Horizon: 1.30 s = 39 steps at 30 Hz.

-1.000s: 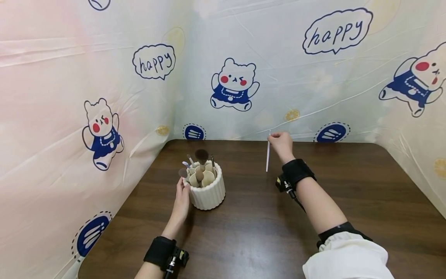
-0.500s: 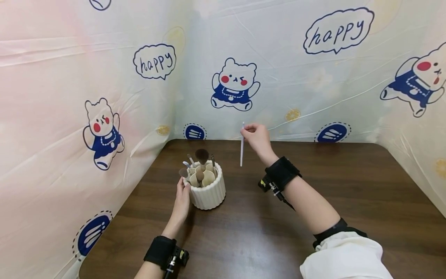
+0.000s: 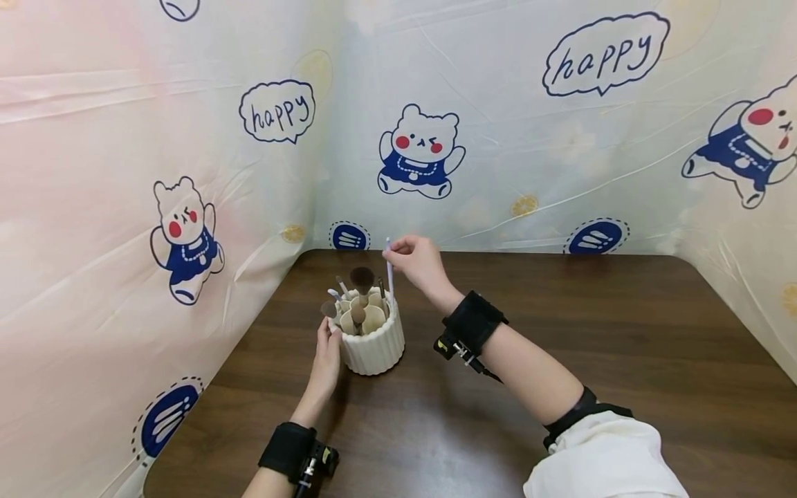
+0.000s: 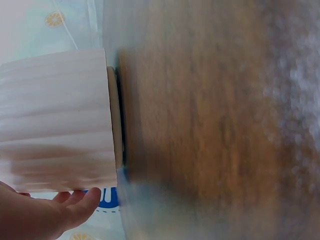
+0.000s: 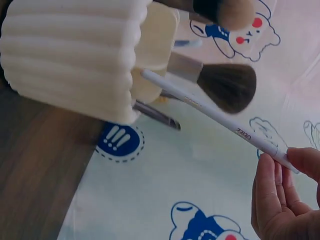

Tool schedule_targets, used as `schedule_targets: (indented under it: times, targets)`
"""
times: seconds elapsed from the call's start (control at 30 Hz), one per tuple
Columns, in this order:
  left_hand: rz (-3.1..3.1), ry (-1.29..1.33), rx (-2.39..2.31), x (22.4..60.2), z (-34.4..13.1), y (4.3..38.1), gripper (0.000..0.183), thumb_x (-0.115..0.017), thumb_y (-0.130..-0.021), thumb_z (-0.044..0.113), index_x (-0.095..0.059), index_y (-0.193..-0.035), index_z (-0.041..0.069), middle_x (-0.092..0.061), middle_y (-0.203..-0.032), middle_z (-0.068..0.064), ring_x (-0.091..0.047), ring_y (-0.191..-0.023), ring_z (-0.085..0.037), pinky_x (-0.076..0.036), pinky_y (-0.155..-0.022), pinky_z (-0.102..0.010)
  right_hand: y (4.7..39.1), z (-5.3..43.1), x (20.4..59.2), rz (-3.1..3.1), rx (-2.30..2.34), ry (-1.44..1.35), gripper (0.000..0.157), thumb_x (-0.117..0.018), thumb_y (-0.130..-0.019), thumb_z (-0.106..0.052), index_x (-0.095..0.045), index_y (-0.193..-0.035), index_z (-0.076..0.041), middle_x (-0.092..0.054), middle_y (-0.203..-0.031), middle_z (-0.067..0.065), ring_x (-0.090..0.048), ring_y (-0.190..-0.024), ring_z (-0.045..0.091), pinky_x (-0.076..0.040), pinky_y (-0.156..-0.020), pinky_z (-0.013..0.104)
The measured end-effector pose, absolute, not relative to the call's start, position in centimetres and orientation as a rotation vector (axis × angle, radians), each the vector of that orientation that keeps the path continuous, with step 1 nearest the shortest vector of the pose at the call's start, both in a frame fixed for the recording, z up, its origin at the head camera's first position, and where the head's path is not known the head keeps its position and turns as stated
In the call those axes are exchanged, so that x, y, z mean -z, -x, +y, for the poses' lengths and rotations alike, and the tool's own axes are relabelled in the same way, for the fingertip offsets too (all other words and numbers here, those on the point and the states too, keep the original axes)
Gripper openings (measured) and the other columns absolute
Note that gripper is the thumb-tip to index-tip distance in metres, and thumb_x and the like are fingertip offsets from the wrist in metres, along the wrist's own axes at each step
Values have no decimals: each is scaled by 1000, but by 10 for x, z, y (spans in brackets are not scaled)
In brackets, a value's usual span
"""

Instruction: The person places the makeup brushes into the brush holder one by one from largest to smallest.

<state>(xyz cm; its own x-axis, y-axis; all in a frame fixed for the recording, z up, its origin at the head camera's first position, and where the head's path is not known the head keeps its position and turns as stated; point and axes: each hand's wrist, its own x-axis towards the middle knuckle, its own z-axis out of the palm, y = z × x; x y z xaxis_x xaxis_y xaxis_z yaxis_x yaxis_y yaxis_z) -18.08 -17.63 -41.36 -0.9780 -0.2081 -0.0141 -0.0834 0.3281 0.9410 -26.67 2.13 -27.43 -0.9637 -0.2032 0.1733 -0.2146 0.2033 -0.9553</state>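
A white ribbed brush holder (image 3: 373,353) with inner compartments stands on the table, several makeup brushes upright inside. My left hand (image 3: 326,360) rests against its left side; in the left wrist view, the fingertips (image 4: 89,202) touch the ribbed wall. With thumb and fingertips, my right hand (image 3: 423,266) pinches one end of a slim, pale lavender pen-like stick (image 5: 215,115) bearing small print. Its lower end is at the holder's mouth, right side; whether it has entered a compartment I cannot tell. A large dark fluffy brush (image 5: 230,87) stands close to the stick.
The brown wooden table (image 3: 591,332) stretches right of the holder. Behind it and along its sides hangs a pale printed curtain (image 3: 486,138) with bear drawings. A flat-tipped brush (image 5: 160,117) leans out at the holder's edge.
My right hand has carried the stick leftward across the table from the right to the holder's right rim. The left hand and holder have stayed put.
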Motion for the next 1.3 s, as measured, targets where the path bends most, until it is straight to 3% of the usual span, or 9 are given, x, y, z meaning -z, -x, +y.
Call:
schedule_targets:
  times: [0.33,0.67,1.3]
  targets:
    - [-2461,-257,1745,414,-175,181,63,-25,-103,34,-1,-153,3,-9,-158,-26,-11,-147,-39,-13,-119,-54,261,6,287,-2503,-1827,-442,18,-67,-88,-14,-68,-97,1,-72,-96,17,-71,-82,27,-57,-72,26]
    - [-2471,-239,1728,412,-176,179,63,-25,-104,33,0,-153,4,-10,-158,-26,-11,-147,-38,-12,-120,-53,258,-1,315,-2649,-1670,-528,11,-66,-86,-12,-68,-89,-2,-72,-89,13,-65,-77,19,-47,-63,18]
    - [-2453,-222,1747,415,-178,180,62,-25,-104,31,0,-153,3,-6,-159,-23,-9,-147,-38,-12,-120,-53,252,-7,334,-2780,-1372,-701,6,-71,-79,-7,-69,-76,-1,-70,-79,10,-56,-69,11,-44,-63,17]
